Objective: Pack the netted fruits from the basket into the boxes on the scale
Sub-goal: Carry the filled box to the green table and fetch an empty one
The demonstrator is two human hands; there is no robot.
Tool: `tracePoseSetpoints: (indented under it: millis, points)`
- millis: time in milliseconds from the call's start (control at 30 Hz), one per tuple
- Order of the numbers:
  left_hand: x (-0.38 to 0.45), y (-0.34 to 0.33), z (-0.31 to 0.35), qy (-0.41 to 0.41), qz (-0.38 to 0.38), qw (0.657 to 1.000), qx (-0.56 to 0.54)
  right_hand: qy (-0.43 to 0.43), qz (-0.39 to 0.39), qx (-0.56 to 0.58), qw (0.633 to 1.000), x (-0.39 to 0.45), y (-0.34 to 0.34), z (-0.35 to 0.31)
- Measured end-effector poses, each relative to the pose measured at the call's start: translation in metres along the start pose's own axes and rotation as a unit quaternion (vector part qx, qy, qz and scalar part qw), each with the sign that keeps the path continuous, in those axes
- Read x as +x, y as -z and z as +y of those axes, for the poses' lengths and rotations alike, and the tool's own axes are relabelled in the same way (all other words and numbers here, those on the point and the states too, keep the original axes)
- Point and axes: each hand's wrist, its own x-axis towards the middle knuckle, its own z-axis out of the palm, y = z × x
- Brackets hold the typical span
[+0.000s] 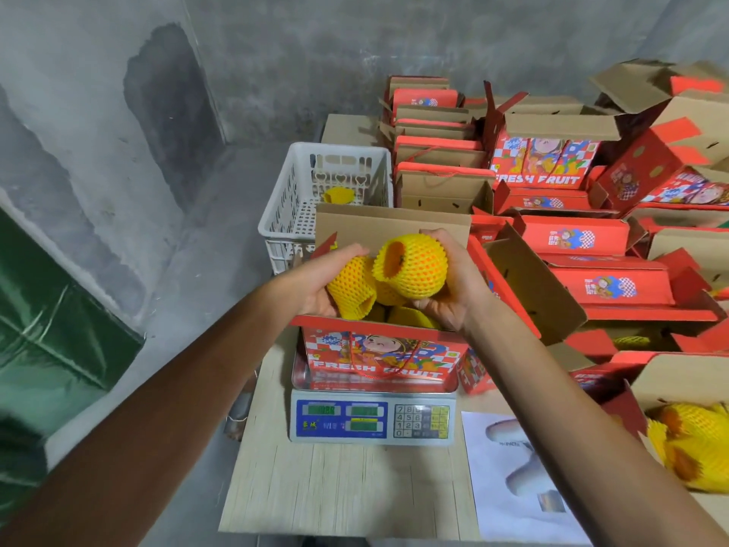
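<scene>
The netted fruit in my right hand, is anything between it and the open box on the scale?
Nothing visible blocks it. The right hand holds the netted fruit directly above the open box on the scale. The flaps stand open. Below lie only other netted fruits, and the left hand holds one beside it.

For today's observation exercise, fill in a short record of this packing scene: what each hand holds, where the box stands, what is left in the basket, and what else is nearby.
left hand: grips a netted fruit above the open box
right hand: holds a second netted fruit
box: stands on the scale, netted fruits already inside
basket: white, one yellow net in view
nearby: stacked red boxes
</scene>
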Motion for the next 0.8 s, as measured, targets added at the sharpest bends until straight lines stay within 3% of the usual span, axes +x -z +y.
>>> tracePoseSetpoints:
  millis: [100,367,533,800]
  points:
    - [-0.001,0.002,0.004,0.008,0.016,1.0,-0.007,-0.006,0.014,0.018,1.0,0.008,-0.005,0.006]
    - [-0.008,0.003,-0.003,0.002,-0.031,0.998,-0.055,-0.098,0.062,0.089,0.989,0.016,0.004,0.014]
    - [-0.011,0.003,-0.007,-0.002,-0.025,0.995,-0.095,-0.091,0.078,0.121,0.985,0.021,0.011,0.023]
    - [-0.011,-0.001,-0.014,0.003,0.089,0.978,-0.19,-0.055,0.097,0.151,0.982,0.016,0.019,0.019]
